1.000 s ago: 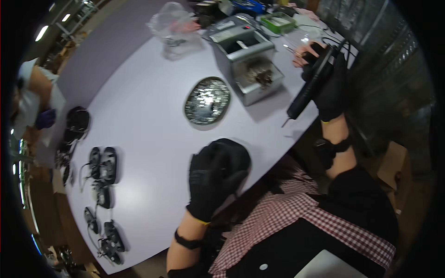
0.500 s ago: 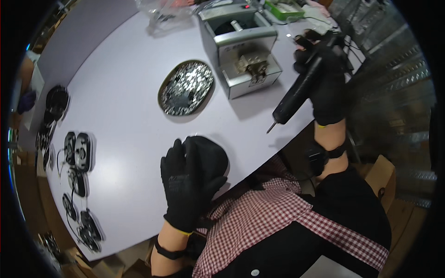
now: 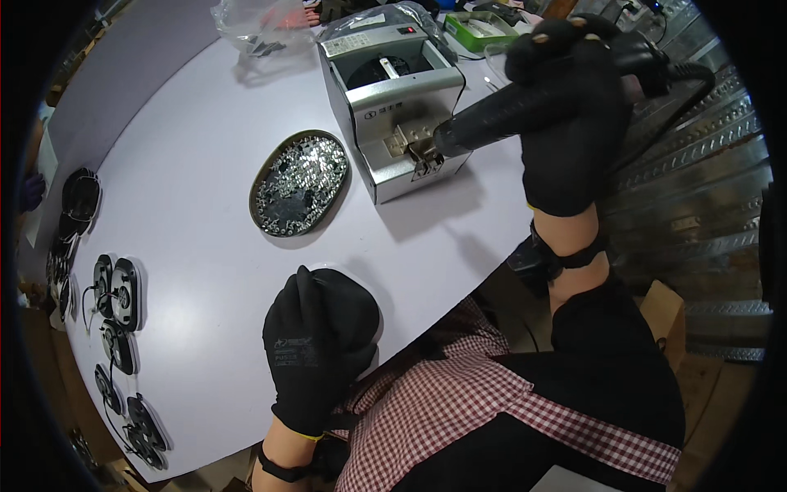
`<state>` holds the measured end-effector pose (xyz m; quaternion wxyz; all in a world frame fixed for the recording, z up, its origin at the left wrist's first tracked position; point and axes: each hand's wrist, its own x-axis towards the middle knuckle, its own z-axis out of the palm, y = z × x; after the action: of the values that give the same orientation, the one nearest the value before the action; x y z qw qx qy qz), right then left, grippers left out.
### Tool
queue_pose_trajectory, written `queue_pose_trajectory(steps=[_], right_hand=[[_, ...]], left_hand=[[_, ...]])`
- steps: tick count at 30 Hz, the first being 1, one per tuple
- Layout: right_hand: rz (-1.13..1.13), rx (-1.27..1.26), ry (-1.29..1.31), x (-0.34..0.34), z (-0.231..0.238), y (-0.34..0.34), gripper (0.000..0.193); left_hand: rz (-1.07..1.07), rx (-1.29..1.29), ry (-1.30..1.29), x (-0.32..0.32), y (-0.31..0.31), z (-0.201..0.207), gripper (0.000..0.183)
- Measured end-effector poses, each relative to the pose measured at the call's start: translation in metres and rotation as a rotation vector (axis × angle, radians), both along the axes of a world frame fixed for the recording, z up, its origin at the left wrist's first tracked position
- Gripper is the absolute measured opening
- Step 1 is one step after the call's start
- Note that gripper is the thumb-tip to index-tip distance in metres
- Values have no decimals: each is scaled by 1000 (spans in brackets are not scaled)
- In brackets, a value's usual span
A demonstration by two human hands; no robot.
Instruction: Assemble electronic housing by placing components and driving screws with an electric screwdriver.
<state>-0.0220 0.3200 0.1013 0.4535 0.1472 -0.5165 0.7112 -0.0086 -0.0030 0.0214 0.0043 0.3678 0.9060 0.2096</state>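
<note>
A black screwdriver [image 3: 500, 123] is gripped by the right hand [image 3: 574, 119], which is covered by a black glove; its fingers are clamped around the barrel. The tool is pointed leftward, its nose placed at the metal bracket [image 3: 423, 152] on the front of a silver machine [image 3: 389, 107] (whether contact is made cannot be told, as the bit is hidden). A black cord [image 3: 697, 74] is seen looped at the rear of the tool, on the right.

A rounded black piece [image 3: 351, 307] is held on the worktop [image 3: 205, 213], near its front edge, by the left hand [image 3: 303, 353]. This hand is likewise gloved, and the piece is clasped between its thumb and fingers.

Just left of the machine, an oval dish [image 3: 283, 211] is set; small shiny metal parts [image 3: 316, 164] are spread in it. Farther left, several dark oval parts [image 3: 125, 295] with thin cables are laid out in a group. Beyond, a clear plastic bag [image 3: 258, 29] and a green tray [image 3: 471, 41] are placed, the bag to the left of the machine, the tray to the right.
</note>
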Motion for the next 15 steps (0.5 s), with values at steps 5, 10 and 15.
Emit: queue_pose_trajectory(steps=[5, 10, 15], right_hand=[[188, 238, -134, -4, 29, -20, 41], [690, 520, -55, -54, 21, 8, 30], [442, 519, -130, -39, 16, -2, 25]], left_hand=[[11, -18, -31, -1, -3, 1, 114], [16, -4, -9, -3, -5, -4, 118], [35, -23, -26, -1, -9, 0, 118]])
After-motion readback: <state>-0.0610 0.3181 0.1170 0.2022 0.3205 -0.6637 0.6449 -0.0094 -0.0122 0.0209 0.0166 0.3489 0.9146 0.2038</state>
